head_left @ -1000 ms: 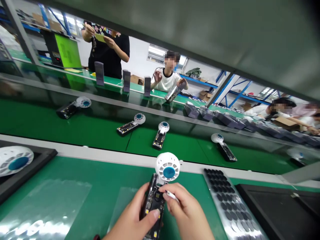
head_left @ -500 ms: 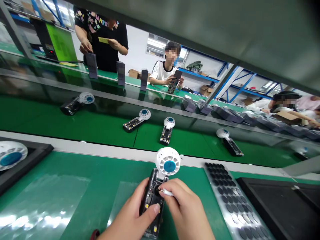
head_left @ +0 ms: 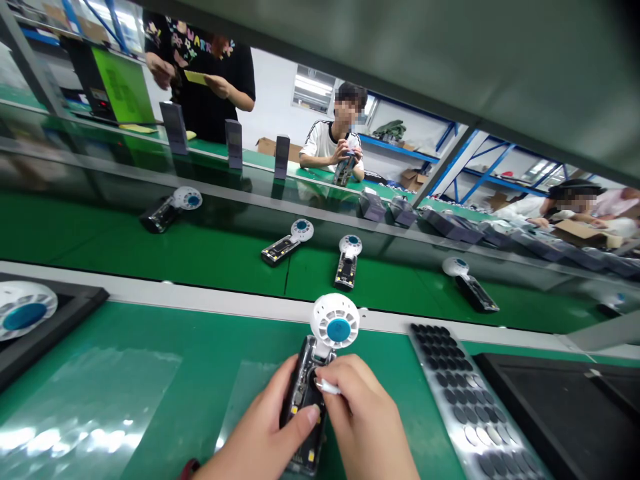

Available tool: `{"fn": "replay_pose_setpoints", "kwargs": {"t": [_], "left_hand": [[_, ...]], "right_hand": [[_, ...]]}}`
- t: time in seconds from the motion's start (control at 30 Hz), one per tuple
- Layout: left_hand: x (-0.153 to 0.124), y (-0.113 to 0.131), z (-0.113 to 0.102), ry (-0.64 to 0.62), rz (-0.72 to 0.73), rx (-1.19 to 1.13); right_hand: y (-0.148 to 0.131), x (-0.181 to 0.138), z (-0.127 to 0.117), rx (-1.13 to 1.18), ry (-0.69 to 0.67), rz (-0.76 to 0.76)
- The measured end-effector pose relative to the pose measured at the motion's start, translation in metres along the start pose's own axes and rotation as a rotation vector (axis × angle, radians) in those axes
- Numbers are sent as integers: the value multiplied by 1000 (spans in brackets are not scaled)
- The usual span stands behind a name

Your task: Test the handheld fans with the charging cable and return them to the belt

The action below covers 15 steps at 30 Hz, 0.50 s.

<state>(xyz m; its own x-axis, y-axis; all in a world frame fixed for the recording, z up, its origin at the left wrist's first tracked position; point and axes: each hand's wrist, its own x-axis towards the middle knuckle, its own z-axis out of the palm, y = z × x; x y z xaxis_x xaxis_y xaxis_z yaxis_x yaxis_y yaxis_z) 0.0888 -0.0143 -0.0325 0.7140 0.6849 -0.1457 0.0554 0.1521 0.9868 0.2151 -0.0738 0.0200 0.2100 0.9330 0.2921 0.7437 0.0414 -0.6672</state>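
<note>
My left hand (head_left: pixel 273 417) is wrapped round the dark, clear-cased body of a handheld fan (head_left: pixel 336 323), its thumb lying across the front. The fan's white round head with a blue centre points away from me. My right hand (head_left: pixel 367 410) pinches a slim white stick-like piece (head_left: pixel 328 386) between thumb and fingertips. Its tip is at the round dark spot in the upper part of the fan's body; whether it touches there I cannot tell. To the right lies a sheet of round black pads (head_left: pixel 463 407), some spots on it pale.
Several similar fans (head_left: pixel 346 263) lie on the green conveyor belt (head_left: pixel 230 273) beyond the white rail (head_left: pixel 215 307). A black tray (head_left: pixel 560 400) sits at right, another black tray (head_left: pixel 75 327) with a fan at left. Grey boxes (head_left: pixel 283 157) and co-workers are across the belt.
The fans on the belt have shifted right. My right hand and the white piece have moved slightly left, over the same fan. A co-worker's hand has left a grey box.
</note>
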Motion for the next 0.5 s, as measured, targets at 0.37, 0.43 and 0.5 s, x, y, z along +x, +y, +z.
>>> {"fn": "replay_pose_setpoints", "kwargs": {"t": [0.37, 0.43, 0.5], "left_hand": [[1, 9, 1, -2, -28, -183], [-1, 17, 3, -11, -108, -340], [-3, 26, 5, -7, -186, -464]], "right_hand": [[4, 0, 9, 76, 125, 93], [3, -1, 2, 167, 149, 198], [4, -5, -5, 210, 137, 337]]}}
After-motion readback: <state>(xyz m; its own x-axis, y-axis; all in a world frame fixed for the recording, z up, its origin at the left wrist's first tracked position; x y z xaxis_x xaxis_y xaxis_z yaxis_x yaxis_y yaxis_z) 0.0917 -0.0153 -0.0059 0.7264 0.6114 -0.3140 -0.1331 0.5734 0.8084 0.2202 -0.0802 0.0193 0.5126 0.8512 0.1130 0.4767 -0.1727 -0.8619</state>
